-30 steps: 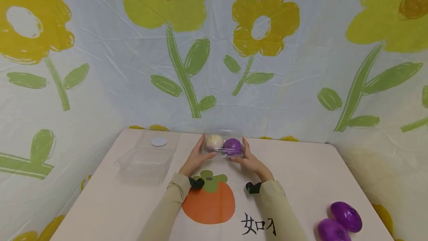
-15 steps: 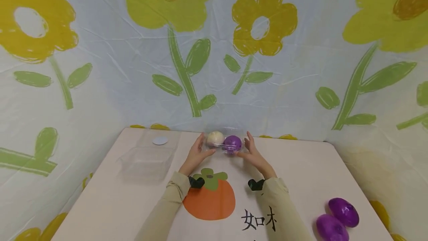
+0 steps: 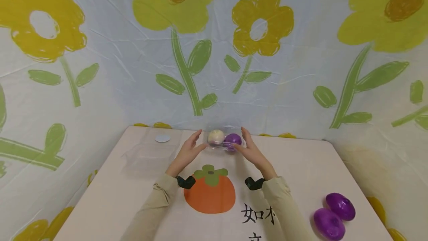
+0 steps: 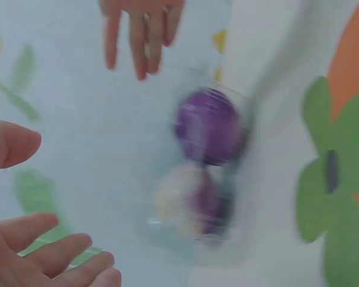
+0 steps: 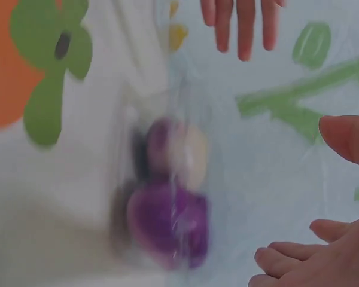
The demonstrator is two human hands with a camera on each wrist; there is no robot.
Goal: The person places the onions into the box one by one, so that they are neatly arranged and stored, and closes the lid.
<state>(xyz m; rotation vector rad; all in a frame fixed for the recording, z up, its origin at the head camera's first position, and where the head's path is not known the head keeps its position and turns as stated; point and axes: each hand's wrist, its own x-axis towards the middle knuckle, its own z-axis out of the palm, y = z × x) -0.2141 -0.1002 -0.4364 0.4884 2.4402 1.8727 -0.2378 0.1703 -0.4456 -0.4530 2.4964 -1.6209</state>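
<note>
A clear plastic clamshell box [image 3: 221,144] stands at the table's back edge. Inside it sit a pale round onion-like vegetable [image 3: 216,137] on the left and a glossy purple one [image 3: 233,140] on the right. My left hand [image 3: 187,151] is just off the box's left side, fingers straight. On the other side my right hand [image 3: 252,151] has extended fingers at the box's right end, its thumb overlapping the front in the head view. Both wrist views show the box blurred between the spread hands, and the pale vegetable [image 4: 176,200] has a purple patch beside it.
Another clear plastic box [image 3: 148,157], lid raised with a white round label [image 3: 162,138], stands at the left. Two purple vegetables [image 3: 340,206] lie at the front right. The table [image 3: 301,166] bears a printed persimmon [image 3: 210,196]; a flowered cloth [image 3: 284,84] hangs behind.
My left hand has let go of the box and moved left, away from it. The right hand's fingers have loosened and straightened. The head view has shifted slightly.
</note>
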